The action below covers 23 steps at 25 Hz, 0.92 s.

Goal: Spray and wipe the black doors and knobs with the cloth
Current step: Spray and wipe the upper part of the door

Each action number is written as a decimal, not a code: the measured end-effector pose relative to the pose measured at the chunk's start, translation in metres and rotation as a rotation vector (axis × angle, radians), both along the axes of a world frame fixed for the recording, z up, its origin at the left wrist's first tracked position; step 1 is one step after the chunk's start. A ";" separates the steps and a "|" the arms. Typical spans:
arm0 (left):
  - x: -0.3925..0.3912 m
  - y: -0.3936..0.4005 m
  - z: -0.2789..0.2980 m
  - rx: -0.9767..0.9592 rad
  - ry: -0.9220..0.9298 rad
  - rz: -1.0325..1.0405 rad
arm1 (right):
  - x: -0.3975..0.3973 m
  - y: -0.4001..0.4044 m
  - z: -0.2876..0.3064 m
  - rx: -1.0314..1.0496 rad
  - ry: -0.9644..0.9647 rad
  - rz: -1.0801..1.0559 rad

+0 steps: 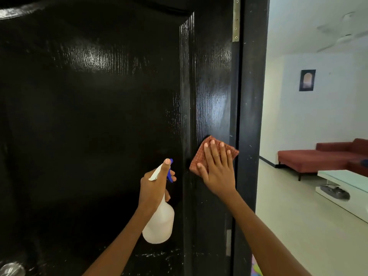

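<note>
Right hand (218,172) flat, fingers straight and spread, pressing folded orange checked cloth (201,156) against right stile of glossy black door (99,116), just beside hinge edge; metal hinge (236,20) above. Left hand (155,188) curled round neck of white spray bottle (159,224), forefinger along blue-tipped nozzle; knob (12,268) at lower left, well apart from both hands. Red sofa (318,158) visible through doorway.

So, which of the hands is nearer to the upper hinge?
Right. The right hand presses the cloth flat on the door's hinge side, below the upper hinge. The left hand grips the spray bottle lower and further left.
</note>
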<state>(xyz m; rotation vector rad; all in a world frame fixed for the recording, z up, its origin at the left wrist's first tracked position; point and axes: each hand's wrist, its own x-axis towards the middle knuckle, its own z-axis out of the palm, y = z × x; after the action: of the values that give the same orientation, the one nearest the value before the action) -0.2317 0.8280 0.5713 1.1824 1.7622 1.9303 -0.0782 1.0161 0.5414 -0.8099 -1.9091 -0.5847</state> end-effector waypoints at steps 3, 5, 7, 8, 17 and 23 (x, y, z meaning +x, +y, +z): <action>0.006 0.000 0.013 0.002 -0.009 -0.003 | -0.009 0.000 0.093 -0.030 0.240 -0.051; 0.007 -0.003 0.012 0.013 -0.013 0.001 | -0.019 -0.004 0.134 -0.030 0.261 -0.042; 0.007 -0.005 0.001 0.015 -0.030 0.019 | -0.033 -0.007 0.128 0.054 0.159 -0.003; 0.008 -0.006 -0.007 0.019 -0.042 0.024 | -0.037 -0.009 0.108 0.089 0.090 0.032; 0.008 -0.012 -0.055 -0.082 -0.075 0.065 | 0.007 -0.019 -0.183 0.018 -0.397 0.093; 0.007 -0.008 -0.063 -0.127 -0.139 0.018 | -0.007 -0.012 -0.068 -0.118 -0.042 0.067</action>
<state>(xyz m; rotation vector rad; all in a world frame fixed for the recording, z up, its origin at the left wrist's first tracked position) -0.2243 0.8198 0.5079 0.9689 1.7981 1.8321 -0.0851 1.0040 0.4738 -0.8109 -2.0162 -0.4543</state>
